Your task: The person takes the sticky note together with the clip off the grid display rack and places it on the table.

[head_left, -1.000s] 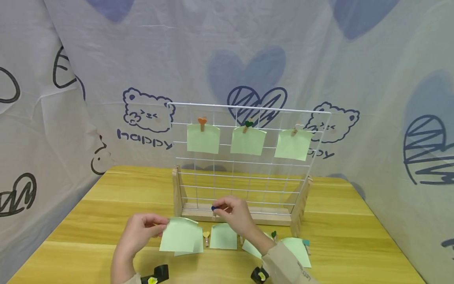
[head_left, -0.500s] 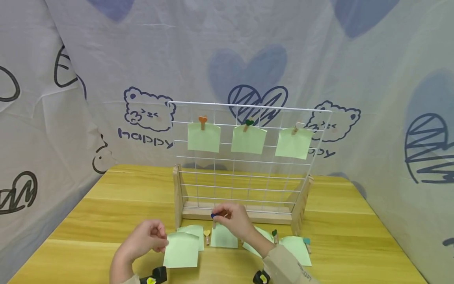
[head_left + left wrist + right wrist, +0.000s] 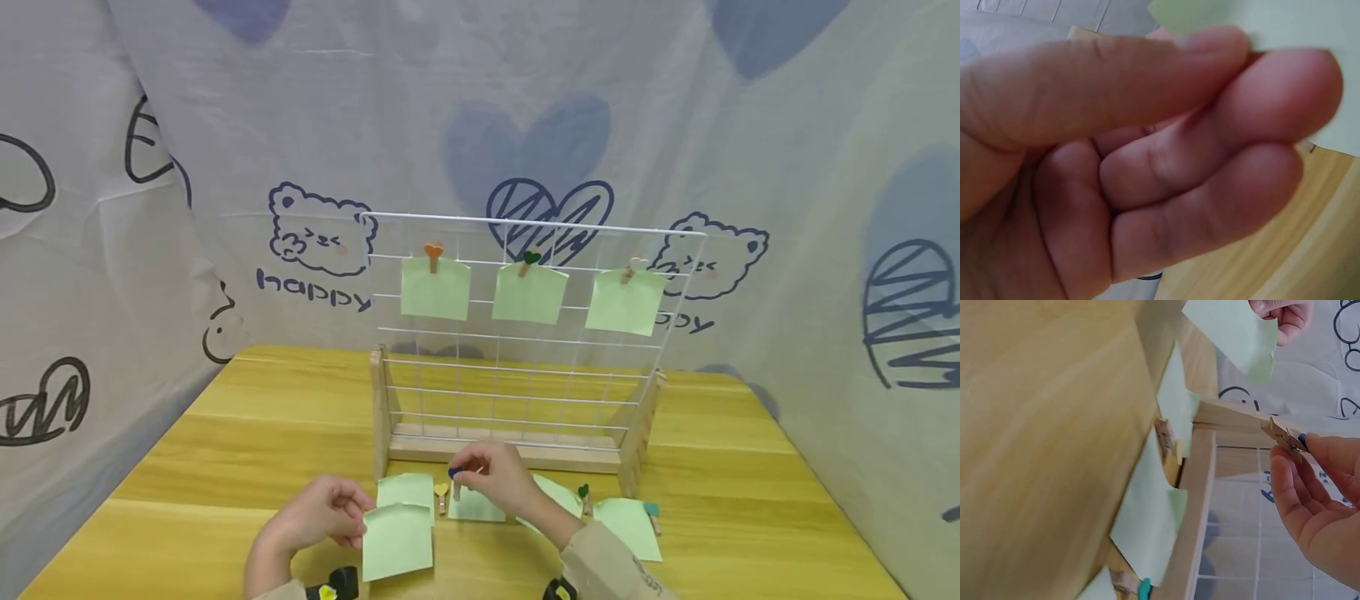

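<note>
At the front of the table my left hand (image 3: 318, 517) pinches a pale green paper note (image 3: 397, 543) by its left edge between thumb and fingers. In the left wrist view the thumb (image 3: 1147, 78) presses against a fingertip, with the note's pale sheet behind. To the right, my right hand (image 3: 498, 479) pinches a small wooden clothespin (image 3: 1282, 434) with a blue heart on it, above the notes on the table. The held note and the clothespin are apart. Behind both hands stands a white wire grid rack (image 3: 517, 367) on wooden feet.
Three notes hang in a row on the rack, under clothespins with orange (image 3: 433, 254), dark green (image 3: 532, 258) and white hearts. Several more notes lie along its base (image 3: 480, 507), among clothespins, one with a yellow heart (image 3: 441, 490). A printed cloth (image 3: 517, 150) hangs behind.
My left hand has drawn the note toward the front of the table and a little right, off the note lying behind it. My right hand has come down with the clothespin.
</note>
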`<control>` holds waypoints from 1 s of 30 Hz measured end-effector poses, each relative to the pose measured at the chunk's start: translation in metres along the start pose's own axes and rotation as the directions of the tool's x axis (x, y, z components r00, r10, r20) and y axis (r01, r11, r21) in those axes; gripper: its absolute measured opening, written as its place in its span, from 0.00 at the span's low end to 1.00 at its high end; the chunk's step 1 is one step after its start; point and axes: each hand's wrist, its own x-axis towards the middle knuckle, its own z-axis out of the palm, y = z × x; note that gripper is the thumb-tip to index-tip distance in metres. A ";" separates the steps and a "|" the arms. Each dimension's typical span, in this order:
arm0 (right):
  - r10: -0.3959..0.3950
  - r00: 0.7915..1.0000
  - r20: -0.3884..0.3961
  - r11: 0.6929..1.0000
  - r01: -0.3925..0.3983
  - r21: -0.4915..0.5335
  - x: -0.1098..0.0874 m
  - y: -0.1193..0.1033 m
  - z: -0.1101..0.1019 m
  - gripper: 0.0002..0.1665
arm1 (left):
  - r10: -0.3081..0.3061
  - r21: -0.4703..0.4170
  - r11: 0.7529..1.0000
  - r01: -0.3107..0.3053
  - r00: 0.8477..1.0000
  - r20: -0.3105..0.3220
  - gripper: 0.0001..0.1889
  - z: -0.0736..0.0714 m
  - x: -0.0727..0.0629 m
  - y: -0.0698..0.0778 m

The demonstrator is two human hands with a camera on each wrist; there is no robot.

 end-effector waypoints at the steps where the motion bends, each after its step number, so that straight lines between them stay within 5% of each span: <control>1: 0.008 1.000 0.013 1.000 -0.008 0.006 -0.001 0.001 0.001 0.03 | -0.002 -0.005 1.000 0.002 1.000 0.006 0.08 0.001 0.000 -0.001; 13: 0.084 0.981 0.173 0.996 -0.086 0.004 -0.001 0.050 0.021 0.04 | -0.022 -0.040 0.999 0.024 0.998 0.061 0.06 0.004 0.003 -0.016; 30: 0.200 0.950 0.240 0.980 -0.189 -0.068 -0.009 0.054 0.033 0.06 | -0.112 -0.005 0.994 0.112 0.992 0.062 0.07 0.010 0.005 -0.031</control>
